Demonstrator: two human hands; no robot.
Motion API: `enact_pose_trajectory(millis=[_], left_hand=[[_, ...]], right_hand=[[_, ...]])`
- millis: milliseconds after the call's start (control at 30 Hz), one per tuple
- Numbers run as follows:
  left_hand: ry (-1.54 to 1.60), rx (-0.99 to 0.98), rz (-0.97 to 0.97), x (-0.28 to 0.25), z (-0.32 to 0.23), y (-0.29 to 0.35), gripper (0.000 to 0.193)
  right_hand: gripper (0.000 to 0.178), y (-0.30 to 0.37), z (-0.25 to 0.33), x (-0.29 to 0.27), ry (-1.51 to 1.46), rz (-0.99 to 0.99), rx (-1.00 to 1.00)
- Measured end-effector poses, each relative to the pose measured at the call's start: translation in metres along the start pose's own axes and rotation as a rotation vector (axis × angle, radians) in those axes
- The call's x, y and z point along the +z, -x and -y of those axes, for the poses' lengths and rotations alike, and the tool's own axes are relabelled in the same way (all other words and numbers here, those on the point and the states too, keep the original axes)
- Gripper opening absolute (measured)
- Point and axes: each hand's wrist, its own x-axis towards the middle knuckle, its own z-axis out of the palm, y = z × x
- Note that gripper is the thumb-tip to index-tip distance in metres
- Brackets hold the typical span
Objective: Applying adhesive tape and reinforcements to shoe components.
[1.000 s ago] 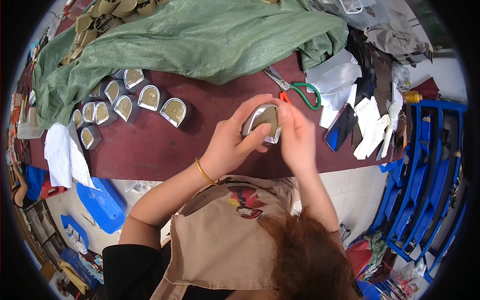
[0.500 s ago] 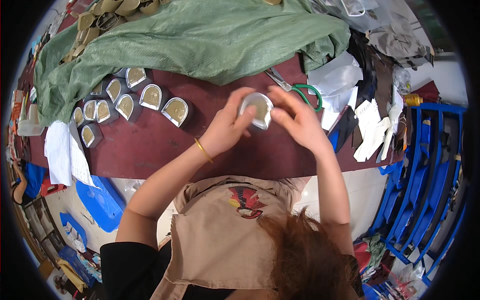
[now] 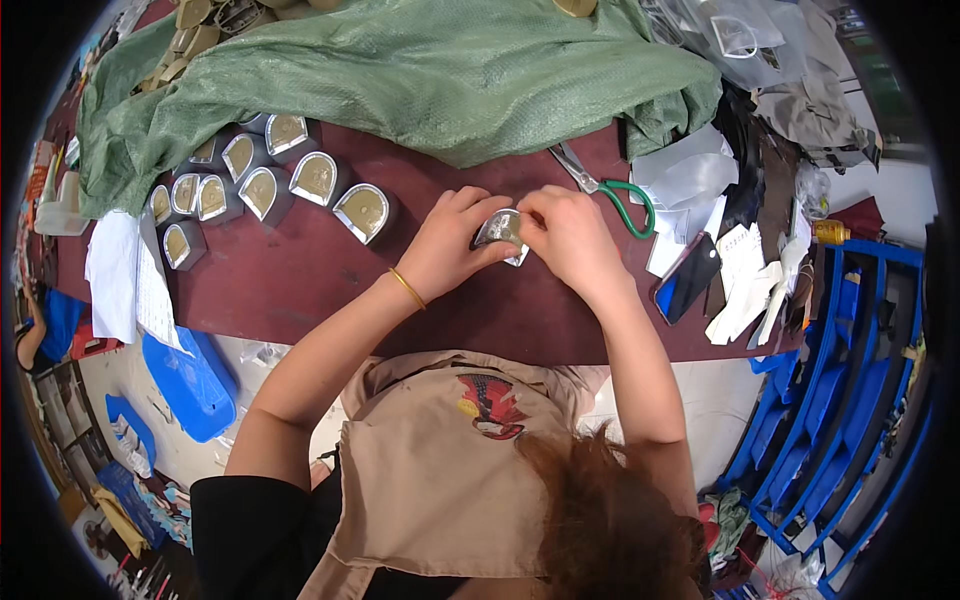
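Between my hands, over the dark red tabletop point(image 3: 300, 300), is a D-shaped grey piece point(image 3: 497, 228) with a silver rim and a beige face. My left hand point(image 3: 455, 240) is wrapped around its left side, thumb along the lower edge. The fingers of my right hand point(image 3: 572, 238) are pinched together at its right edge and cover part of it. Several similar pieces, among them a D-shaped piece point(image 3: 361, 212) nearest my left hand, stand in a group to the left, beige faces upward.
A green woven sheet point(image 3: 450, 85) lies across the far side, with beige parts point(image 3: 190, 40) at its left end. Green-handled scissors point(image 3: 630, 208), a phone point(image 3: 688, 278) and papers point(image 3: 740, 265) lie to the right. A blue rack point(image 3: 830, 380) stands beyond the table's right end.
My right fingers have gone from spread apart to pinched at the piece's edge. The piece has tilted, so less of its face shows. The whole view has shifted slightly.
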Motion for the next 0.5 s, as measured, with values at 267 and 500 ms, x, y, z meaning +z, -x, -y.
enact_pose_trajectory(millis=[267, 500], left_hand=[[0.092, -0.092, -0.049, 0.005, -0.009, 0.009, 0.046], [-0.19, 0.149, 0.244, -0.027, -0.014, -0.04, 0.02]], right_hand=[[0.069, 0.039, 0.007, 0.039, -0.536, -0.061, 0.326], [0.069, 0.051, 0.005, 0.053, -0.383, -0.232, 0.207]])
